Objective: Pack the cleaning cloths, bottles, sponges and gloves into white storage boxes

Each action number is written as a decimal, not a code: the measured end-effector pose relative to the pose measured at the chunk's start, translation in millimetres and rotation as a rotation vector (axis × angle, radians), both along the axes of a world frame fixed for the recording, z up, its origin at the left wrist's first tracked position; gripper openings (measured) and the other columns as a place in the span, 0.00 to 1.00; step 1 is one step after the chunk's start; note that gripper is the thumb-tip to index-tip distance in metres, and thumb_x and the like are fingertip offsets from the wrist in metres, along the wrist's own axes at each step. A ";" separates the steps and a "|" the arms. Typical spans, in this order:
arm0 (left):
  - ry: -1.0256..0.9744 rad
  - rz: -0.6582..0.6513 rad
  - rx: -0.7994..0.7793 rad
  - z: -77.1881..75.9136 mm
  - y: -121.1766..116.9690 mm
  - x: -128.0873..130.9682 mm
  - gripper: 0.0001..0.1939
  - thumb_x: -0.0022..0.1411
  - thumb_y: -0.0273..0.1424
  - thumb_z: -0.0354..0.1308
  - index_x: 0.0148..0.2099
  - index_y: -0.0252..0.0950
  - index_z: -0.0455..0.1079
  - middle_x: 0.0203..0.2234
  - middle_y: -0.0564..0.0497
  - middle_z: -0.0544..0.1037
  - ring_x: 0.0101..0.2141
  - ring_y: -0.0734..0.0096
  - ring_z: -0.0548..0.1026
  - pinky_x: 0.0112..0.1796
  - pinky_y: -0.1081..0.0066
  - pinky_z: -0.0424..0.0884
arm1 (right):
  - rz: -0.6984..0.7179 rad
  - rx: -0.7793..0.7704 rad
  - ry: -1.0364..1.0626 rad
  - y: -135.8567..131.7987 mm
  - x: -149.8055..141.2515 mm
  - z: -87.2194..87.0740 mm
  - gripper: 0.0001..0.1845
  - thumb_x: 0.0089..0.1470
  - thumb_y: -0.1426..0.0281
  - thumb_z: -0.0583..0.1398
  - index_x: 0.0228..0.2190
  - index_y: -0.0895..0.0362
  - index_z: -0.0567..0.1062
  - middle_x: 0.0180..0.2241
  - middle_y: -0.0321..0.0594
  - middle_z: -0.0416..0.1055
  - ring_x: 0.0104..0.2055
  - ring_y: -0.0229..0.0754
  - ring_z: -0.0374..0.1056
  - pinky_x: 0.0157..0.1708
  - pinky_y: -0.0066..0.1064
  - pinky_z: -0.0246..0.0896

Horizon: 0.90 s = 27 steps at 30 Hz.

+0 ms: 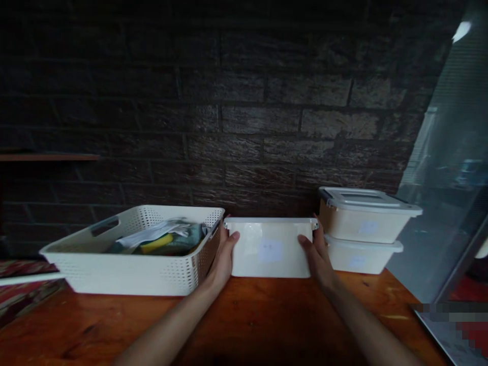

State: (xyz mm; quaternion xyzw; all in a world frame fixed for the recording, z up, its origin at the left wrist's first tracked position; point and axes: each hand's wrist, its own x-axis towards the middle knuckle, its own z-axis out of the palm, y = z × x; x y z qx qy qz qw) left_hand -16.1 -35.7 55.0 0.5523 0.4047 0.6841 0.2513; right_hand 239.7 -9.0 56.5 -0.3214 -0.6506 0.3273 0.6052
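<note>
Between my two hands is a white plastic storage box with a pale label on its front. My left hand grips its left end, thumb on the front face and fingers behind the rim. At the opposite end my right hand holds it the same way. The box appears upright, low over or on the wooden table; I cannot tell whether its base touches. Just left of my left hand stands a white perforated basket holding cloth-like items, white, dark green and yellow.
Right of my right hand, a lidded box is stacked on another white box, both labelled. A dark brick wall rises behind the table. Glass borders the right side, and a narrow shelf juts out at left.
</note>
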 end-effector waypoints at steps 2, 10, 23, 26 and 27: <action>0.001 -0.029 -0.031 -7.1 -5.3 2.6 0.31 0.69 0.44 0.52 0.70 0.45 0.55 0.64 0.47 0.66 0.68 0.54 0.56 0.68 0.54 0.47 | -0.001 -0.044 -0.010 -1.4 5.1 -10.0 0.43 0.63 0.53 0.57 0.71 0.40 0.42 0.70 0.37 0.51 0.71 0.50 0.50 0.68 0.47 0.49; 0.148 -0.074 -0.022 -28.9 -19.9 -12.8 0.36 0.67 0.48 0.55 0.72 0.47 0.49 0.63 0.46 0.65 0.62 0.50 0.63 0.63 0.55 0.57 | 0.156 -0.134 0.033 4.2 33.8 -21.7 0.33 0.58 0.56 0.62 0.62 0.44 0.60 0.55 0.45 0.68 0.55 0.55 0.67 0.50 0.44 0.70; 0.133 -0.116 -0.050 -33.8 -12.2 -17.1 0.35 0.65 0.48 0.57 0.68 0.42 0.52 0.58 0.43 0.68 0.60 0.47 0.65 0.62 0.51 0.57 | 0.124 -0.113 -0.076 11.3 37.8 -26.2 0.25 0.59 0.56 0.63 0.55 0.45 0.65 0.48 0.42 0.70 0.49 0.52 0.69 0.43 0.40 0.70; 0.125 -0.102 -0.046 -32.0 -12.7 -16.7 0.37 0.64 0.49 0.58 0.69 0.43 0.53 0.59 0.43 0.68 0.61 0.46 0.64 0.63 0.50 0.55 | 0.110 -0.110 -0.090 11.2 38.1 -26.5 0.25 0.59 0.56 0.63 0.55 0.46 0.65 0.47 0.43 0.70 0.49 0.53 0.69 0.43 0.41 0.70; 0.127 -0.101 -0.045 -31.7 -12.9 -16.7 0.37 0.64 0.49 0.58 0.69 0.43 0.53 0.59 0.43 0.68 0.61 0.46 0.64 0.63 0.50 0.56 | 0.103 -0.106 -0.099 10.7 38.1 -26.2 0.25 0.59 0.55 0.62 0.55 0.46 0.65 0.47 0.43 0.70 0.49 0.54 0.69 0.43 0.41 0.70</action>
